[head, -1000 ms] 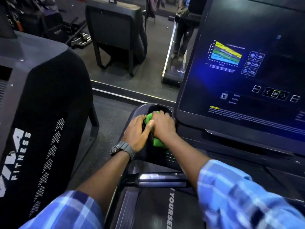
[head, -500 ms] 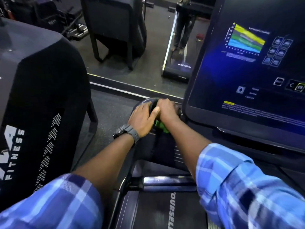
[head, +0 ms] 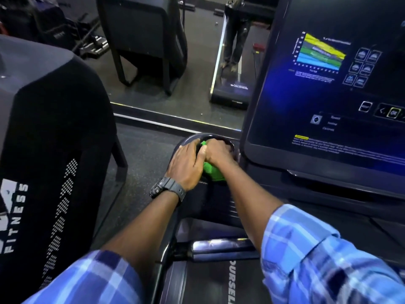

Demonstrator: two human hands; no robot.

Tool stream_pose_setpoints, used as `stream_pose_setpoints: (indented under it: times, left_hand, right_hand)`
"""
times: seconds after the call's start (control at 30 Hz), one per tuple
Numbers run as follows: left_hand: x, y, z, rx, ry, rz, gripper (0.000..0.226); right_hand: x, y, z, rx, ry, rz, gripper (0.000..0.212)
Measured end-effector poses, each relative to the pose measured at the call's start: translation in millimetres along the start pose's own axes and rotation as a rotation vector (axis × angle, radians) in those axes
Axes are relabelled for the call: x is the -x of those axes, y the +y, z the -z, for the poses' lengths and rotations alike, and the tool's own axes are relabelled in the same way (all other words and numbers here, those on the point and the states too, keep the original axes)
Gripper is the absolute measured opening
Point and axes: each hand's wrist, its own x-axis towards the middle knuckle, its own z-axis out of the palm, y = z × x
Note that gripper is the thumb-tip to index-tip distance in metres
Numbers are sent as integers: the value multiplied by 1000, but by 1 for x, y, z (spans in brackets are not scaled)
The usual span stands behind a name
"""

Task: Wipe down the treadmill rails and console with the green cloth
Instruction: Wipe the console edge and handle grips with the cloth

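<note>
The green cloth (head: 211, 170) is bunched in the round cup holder (head: 186, 140) at the left end of the treadmill console. My right hand (head: 219, 152) presses down on the cloth and grips it; most of the cloth is hidden under the fingers. My left hand (head: 188, 164), with a dark watch on the wrist, lies flat over the cup holder's left rim, its thumb touching the cloth and my right hand. The lit console screen (head: 328, 88) stands just right of my hands. A chrome handrail bar (head: 221, 244) crosses below my forearms.
A neighbouring black machine (head: 48, 150) marked FITNESS fills the left side, with a strip of dark floor between it and the treadmill. A mirror wall ahead reflects a chair-like frame (head: 144, 40) and a person's legs (head: 235, 40) on a treadmill.
The view has shifted slightly. Both hands stay on the cup holder; more green cloth shows below my right hand than half a second ago.
</note>
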Motion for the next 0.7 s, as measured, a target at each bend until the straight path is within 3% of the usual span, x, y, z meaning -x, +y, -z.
stream_pose_setpoints:
  times: [0.1, 0.2, 0.33, 0.53, 0.7]
  left_hand:
    - [-1, 2, 0, -21, -1, -10, 62]
    - [1, 4, 0, -11, 7, -16, 61]
    - [0, -1, 0, -11, -3, -15, 61]
    - [4, 4, 3, 16, 3, 3, 61]
    - [3, 3, 5, 95, 20, 63, 64]
  right_hand:
    - [1, 2, 11, 133, -90, 45, 44]
    - [-3, 2, 13, 144, -18, 78, 39]
    - [-11, 6, -3, -200, 199, 61, 32]
    - [-7, 3, 0, 364, -123, 113, 45]
    - [39, 27, -9, 264, 137, 327, 39]
